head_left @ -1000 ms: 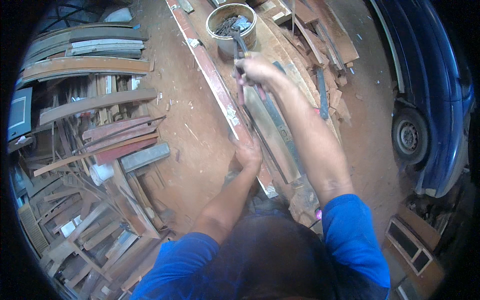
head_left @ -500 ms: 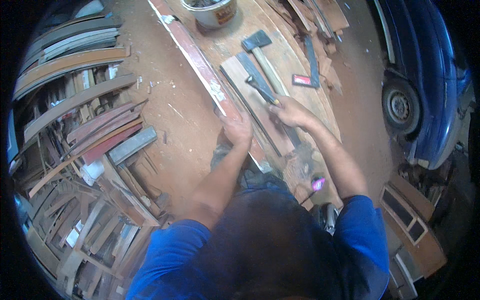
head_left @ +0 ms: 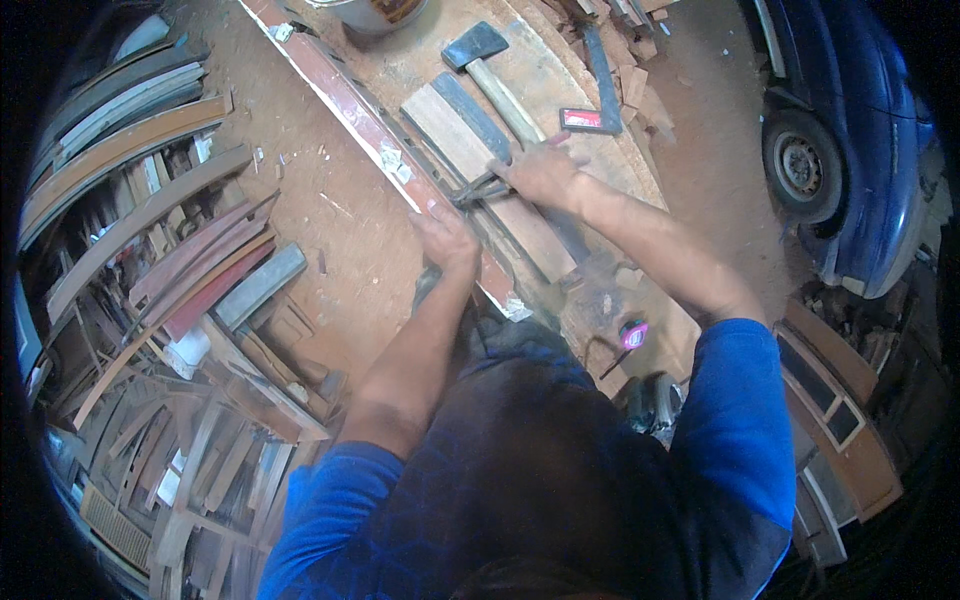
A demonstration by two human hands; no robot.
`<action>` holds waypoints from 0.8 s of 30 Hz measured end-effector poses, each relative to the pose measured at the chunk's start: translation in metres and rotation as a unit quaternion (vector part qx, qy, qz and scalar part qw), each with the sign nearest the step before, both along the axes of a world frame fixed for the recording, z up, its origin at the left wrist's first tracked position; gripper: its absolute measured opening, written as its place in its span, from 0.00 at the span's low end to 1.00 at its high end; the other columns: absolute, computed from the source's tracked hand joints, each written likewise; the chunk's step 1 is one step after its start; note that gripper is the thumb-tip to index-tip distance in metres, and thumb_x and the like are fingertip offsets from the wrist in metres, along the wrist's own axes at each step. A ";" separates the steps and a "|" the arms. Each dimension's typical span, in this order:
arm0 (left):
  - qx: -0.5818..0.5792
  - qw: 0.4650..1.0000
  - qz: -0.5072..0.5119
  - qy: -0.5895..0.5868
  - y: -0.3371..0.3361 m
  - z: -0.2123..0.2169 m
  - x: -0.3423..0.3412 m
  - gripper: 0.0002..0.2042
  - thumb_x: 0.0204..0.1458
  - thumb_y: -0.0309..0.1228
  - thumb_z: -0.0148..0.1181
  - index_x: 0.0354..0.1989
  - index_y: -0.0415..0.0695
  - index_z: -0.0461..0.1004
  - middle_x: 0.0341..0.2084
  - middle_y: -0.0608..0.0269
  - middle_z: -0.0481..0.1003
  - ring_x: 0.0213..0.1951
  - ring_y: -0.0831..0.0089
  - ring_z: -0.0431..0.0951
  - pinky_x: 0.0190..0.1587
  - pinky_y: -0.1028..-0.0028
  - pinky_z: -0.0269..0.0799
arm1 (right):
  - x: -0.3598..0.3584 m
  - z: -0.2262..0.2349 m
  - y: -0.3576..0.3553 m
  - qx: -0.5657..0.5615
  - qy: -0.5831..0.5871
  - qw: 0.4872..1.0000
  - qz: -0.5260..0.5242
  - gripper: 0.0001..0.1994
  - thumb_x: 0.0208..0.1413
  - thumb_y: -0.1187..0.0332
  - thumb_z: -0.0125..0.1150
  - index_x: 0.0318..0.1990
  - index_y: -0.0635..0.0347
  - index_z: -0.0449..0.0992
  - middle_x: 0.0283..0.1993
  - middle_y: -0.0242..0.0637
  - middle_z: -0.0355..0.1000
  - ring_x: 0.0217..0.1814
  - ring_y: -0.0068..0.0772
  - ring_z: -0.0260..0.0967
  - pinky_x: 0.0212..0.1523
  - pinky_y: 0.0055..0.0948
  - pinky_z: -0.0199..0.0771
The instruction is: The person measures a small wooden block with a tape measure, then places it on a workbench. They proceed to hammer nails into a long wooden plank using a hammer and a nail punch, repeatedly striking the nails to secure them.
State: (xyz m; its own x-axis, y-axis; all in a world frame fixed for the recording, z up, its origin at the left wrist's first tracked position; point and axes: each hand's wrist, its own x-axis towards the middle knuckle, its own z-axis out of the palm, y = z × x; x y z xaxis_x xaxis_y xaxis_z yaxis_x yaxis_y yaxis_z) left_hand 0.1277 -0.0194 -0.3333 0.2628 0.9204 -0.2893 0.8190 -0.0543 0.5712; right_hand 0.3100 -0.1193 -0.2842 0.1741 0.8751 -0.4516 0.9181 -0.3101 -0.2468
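Note:
A long reddish-brown board [head_left: 345, 105] with white patches slants from the far left toward my body. My left hand [head_left: 447, 238] is wrapped round its near part, with the fingers along its edge. In my right hand [head_left: 543, 177] is a pair of dark pincers [head_left: 478, 190], its head at the board's right edge just beyond my left hand. The jaws are too small to make out clearly. Beneath my right hand lie a light wooden strip [head_left: 450, 128] and a dark strip [head_left: 470, 108]. A hammer [head_left: 476, 46] with a pale wooden handle rests beside them.
The workbench [head_left: 660, 320] also carries a bucket [head_left: 372, 10], a square [head_left: 590, 120] with a red-marked stock, and a pink tape measure [head_left: 633, 335]. Stacked boards [head_left: 130, 150] fill the left. A blue car [head_left: 850, 130] stands at the right, near leaning wooden panels [head_left: 830, 400].
My right hand has swung the pincers left and nearer the board, bringing their head against its edge. My left hand keeps its grip. The whole view has shifted slightly.

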 end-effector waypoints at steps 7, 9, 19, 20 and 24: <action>0.009 1.000 -0.006 0.015 -0.002 -0.004 -0.004 0.35 0.69 0.50 0.38 0.65 0.21 0.55 0.55 0.19 0.69 0.57 0.29 0.71 0.62 0.48 0.63 | -0.034 0.000 -0.021 -0.026 0.114 0.978 -0.174 0.10 0.59 0.69 0.53 0.40 0.61 0.81 0.41 0.52 0.80 0.47 0.49 0.79 0.47 0.45 0.80; -0.034 0.999 -0.013 -0.037 -0.001 0.021 0.003 0.35 0.69 0.49 0.38 0.66 0.22 0.55 0.54 0.20 0.70 0.56 0.29 0.72 0.61 0.48 0.64 | -0.074 0.005 -0.058 0.030 0.120 0.968 -0.220 0.10 0.60 0.70 0.53 0.41 0.62 0.80 0.42 0.55 0.80 0.51 0.53 0.78 0.50 0.47 0.79; -0.209 0.927 0.064 -0.306 0.066 0.071 0.008 0.31 0.71 0.48 0.40 0.69 0.31 0.57 0.59 0.37 0.70 0.61 0.46 0.71 0.64 0.56 0.68 | -0.129 0.103 -0.024 0.081 0.111 0.854 -0.502 0.16 0.63 0.60 0.60 0.53 0.59 0.76 0.43 0.56 0.78 0.44 0.62 0.77 0.45 0.52 0.77; -0.352 0.860 0.080 -0.362 0.083 0.086 0.016 0.31 0.71 0.49 0.39 0.69 0.31 0.58 0.60 0.38 0.70 0.61 0.47 0.72 0.64 0.56 0.68 | -0.125 0.116 -0.011 0.110 0.103 0.850 -0.505 0.15 0.64 0.60 0.60 0.53 0.57 0.76 0.43 0.56 0.78 0.41 0.62 0.77 0.43 0.53 0.77; -0.630 0.617 0.114 -0.458 0.137 0.119 0.056 0.32 0.71 0.52 0.38 0.69 0.34 0.58 0.62 0.43 0.69 0.60 0.52 0.74 0.65 0.53 0.70 | -0.091 0.173 0.054 0.076 0.094 0.889 -0.441 0.25 0.59 0.71 0.58 0.65 0.59 0.67 0.59 0.63 0.67 0.52 0.67 0.74 0.51 0.53 0.76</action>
State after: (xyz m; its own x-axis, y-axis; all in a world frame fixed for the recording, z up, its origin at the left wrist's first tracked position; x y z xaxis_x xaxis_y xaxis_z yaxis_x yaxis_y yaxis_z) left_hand 0.1835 0.1177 -0.2145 0.7520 0.1588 -0.6397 0.0264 0.9625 0.2699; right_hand 0.2190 -0.0655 -0.1113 0.7574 0.4885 -0.4333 0.2722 -0.8394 -0.4705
